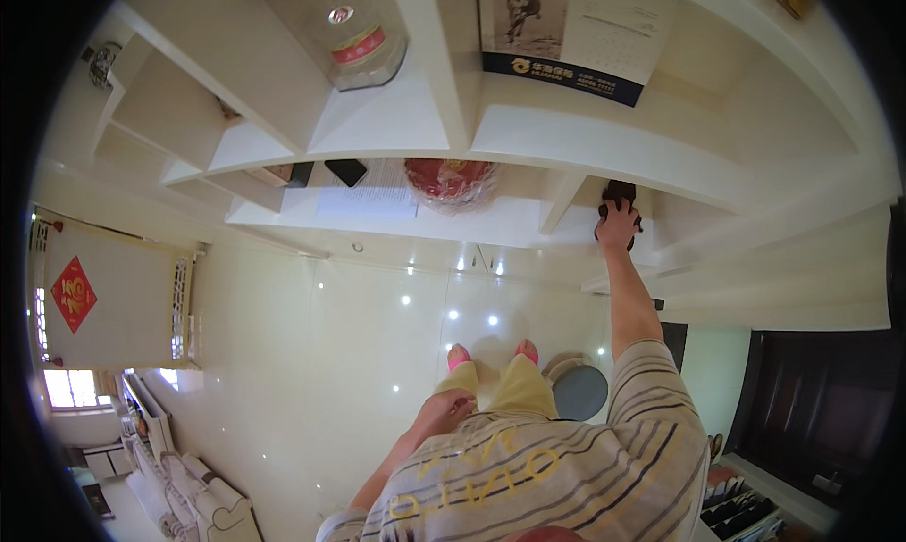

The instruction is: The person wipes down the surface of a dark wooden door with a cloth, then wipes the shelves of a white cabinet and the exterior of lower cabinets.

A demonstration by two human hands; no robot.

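Observation:
My right hand (618,223) reaches into a lower compartment of a white shelf unit, its fingers spread around a dark brown object (621,190), which may be a carved figure. My left hand (447,409) hangs in front of my waist with fingers curled; whether anything is in it cannot be told. Left of the dark object, past a divider, a round red item in clear plastic wrap (450,177) lies on the same level. Beside it are a printed paper sheet (375,195) and a black phone-like object (346,171).
Above stand a desk calendar (566,36) and a large glass jar (364,54). A round grey-topped stool or bin (580,392) is on the floor near my right leg. A sofa (212,499) stands at lower left, a dark door (814,400) at right.

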